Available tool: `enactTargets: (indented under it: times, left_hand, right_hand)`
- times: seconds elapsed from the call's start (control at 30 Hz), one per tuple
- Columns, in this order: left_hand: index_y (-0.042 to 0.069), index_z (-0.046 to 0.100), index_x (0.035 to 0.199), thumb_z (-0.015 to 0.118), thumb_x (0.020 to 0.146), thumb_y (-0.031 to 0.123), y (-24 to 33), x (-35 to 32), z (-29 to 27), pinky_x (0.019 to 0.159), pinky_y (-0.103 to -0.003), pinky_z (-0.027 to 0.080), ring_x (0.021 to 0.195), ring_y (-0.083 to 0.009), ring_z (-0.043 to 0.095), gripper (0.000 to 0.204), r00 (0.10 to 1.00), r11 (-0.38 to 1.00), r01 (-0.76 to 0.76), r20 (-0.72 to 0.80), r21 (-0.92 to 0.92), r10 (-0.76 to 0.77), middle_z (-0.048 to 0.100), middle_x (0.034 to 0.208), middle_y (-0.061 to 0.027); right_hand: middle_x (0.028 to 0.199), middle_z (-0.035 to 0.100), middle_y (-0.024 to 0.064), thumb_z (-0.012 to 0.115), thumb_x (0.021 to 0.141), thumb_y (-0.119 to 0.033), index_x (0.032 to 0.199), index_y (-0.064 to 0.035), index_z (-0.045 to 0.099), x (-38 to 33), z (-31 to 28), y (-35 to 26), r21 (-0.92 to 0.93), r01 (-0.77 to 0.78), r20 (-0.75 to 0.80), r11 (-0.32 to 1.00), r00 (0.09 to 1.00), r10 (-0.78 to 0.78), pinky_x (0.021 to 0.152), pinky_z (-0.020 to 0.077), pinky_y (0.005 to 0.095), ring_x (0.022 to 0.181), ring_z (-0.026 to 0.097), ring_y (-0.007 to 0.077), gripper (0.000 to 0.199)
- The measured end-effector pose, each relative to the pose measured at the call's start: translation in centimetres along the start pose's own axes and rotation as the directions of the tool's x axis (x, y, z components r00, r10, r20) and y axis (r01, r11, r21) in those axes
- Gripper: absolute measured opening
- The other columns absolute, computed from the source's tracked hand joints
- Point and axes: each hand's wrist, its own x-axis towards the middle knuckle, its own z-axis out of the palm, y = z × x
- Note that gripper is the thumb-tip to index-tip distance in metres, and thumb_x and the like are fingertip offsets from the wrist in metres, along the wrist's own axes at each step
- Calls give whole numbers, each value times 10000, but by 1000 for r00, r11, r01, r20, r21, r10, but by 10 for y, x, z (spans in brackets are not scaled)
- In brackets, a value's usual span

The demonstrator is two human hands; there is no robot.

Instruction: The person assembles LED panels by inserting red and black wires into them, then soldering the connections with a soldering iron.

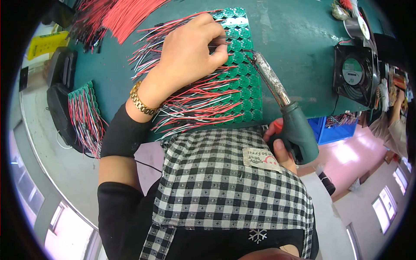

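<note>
A panel of small round green circuit boards (245,82) lies on the dark green bench (299,47), with many red, black and white wires (195,102) soldered to it and fanning left. My left hand (190,52) rests on the wires and pinches a thin wire end against a board near the panel's middle. My right hand (279,145) grips the green handle of a soldering iron (277,93) at the bench's near edge. Its foil-wrapped barrel points up-left and its tip sits at the board beside my left fingertips. A gold bracelet (141,102) circles my left wrist.
A second wired panel (84,110) lies at the bench's left end by a black holder (60,99). Loose red wire bundles (125,13) sit at the top left. A black fan (353,73) stands at the right, a blue bin (333,128) below it. Another person (396,125) is at far right.
</note>
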Motion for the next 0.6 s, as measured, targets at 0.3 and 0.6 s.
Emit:
enactTargets:
  times: [0.3, 0.6]
  left_hand:
    - [54, 586, 687, 671, 682, 108, 1, -6, -3, 565, -323, 484, 656, -206, 596, 101, 997, 996, -47, 63, -77, 52, 585, 831, -21]
    - [4, 593, 783, 682, 699, 50, -3, -2, -1, 599, -247, 499, 656, -135, 604, 131, 994, 999, -31, 107, -35, 34, 583, 873, -24]
  right_hand:
    - [873, 569, 56, 661, 820, -184, 1053, -20, 553, 0, 0, 7, 84, -15, -29, 996, 999, 18, 701, 448, 304, 773, 542, 152, 304]
    - [892, 588, 67, 618, 808, -90, 1034, -19, 587, 9, -6, 10, -138, 93, 102, 986, 992, -79, 716, 460, 312, 795, 557, 168, 239]
